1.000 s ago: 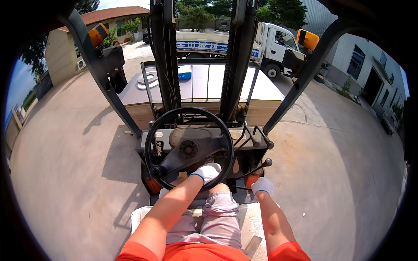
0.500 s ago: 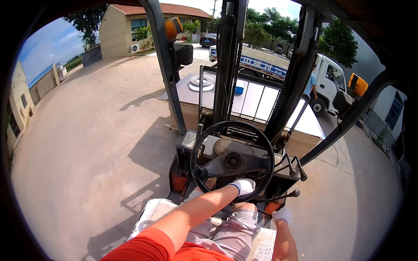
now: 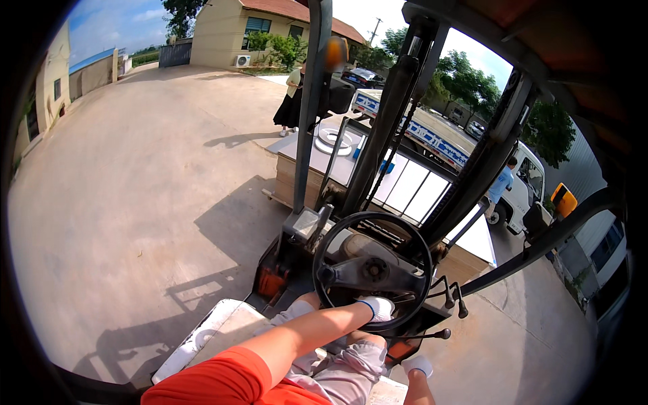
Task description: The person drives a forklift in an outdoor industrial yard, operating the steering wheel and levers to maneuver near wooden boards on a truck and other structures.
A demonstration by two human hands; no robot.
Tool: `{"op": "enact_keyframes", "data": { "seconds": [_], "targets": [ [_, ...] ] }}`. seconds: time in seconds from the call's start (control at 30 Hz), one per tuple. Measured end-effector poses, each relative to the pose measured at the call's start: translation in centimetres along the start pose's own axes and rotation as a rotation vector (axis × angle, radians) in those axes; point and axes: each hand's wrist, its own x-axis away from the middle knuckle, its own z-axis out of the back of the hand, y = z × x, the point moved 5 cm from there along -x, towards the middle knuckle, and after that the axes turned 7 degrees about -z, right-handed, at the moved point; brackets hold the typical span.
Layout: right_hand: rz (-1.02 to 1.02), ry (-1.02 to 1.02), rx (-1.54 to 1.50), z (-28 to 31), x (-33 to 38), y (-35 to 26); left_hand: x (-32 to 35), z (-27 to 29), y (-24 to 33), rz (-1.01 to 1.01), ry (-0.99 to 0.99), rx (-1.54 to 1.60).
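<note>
I sit at the controls of a forklift, with a black steering wheel (image 3: 324, 237) in front of me. My left hand (image 3: 376, 308), in a white glove, reaches across to the wheel's lower part, inside its rim; its fingers are hidden. To the right of my legs, low by the seat, my right hand (image 3: 418, 366) also wears a white glove. It looks rounded, but its fingers do not show. Just above it a lever with a black knob (image 3: 443, 334) sticks out, apart from the hand. Farther right stand several bent control levers (image 3: 460, 307).
Beyond the mast (image 3: 378, 145) lies a wide stack of boards (image 3: 295, 177) with white rings (image 3: 334, 141) on top. A person in a black skirt (image 3: 289, 108) stands left of it; another in a blue shirt (image 3: 501, 183) is beside a white truck (image 3: 528, 165). Concrete ground (image 3: 135, 182) extends left.
My view has turned and tilted. My right hand has drawn back toward the seat, farther from the knobbed lever. The person in the skirt has come into view. My left hand stays at the wheel.
</note>
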Motion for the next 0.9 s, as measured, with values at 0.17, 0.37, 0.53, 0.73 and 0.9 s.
{"op": "enact_keyframes", "data": {
  "seconds": [0.17, 0.37, 0.53, 0.73, 0.9],
  "targets": [
    [0.048, 0.025, 0.073, -1.2, -1.1, -0.3, 0.3, 0.0, -0.4, 0.013, -0.051, 0.006],
    [-0.146, -0.074, -0.063, -6.0, 2.8, 0.4, 0.3, -0.2, -1.1, -0.025, 0.072, 0.008],
    [-0.031, 0.07, -0.117, -2.9, 7.1, 2.4, 2.6, 2.6, 0.7, -0.111, 0.43, 0.028],
    [-0.028, 0.068, -0.073, -4.9, 4.6, 4.7, 11.2, 10.0, 8.3, -0.547, 1.025, -0.394],
    [-0.022, -0.017, -0.2, -2.5, 6.6, 1.2, 14.8, 14.9, 0.2, -0.062, 0.864, -0.643]
  ]
}}
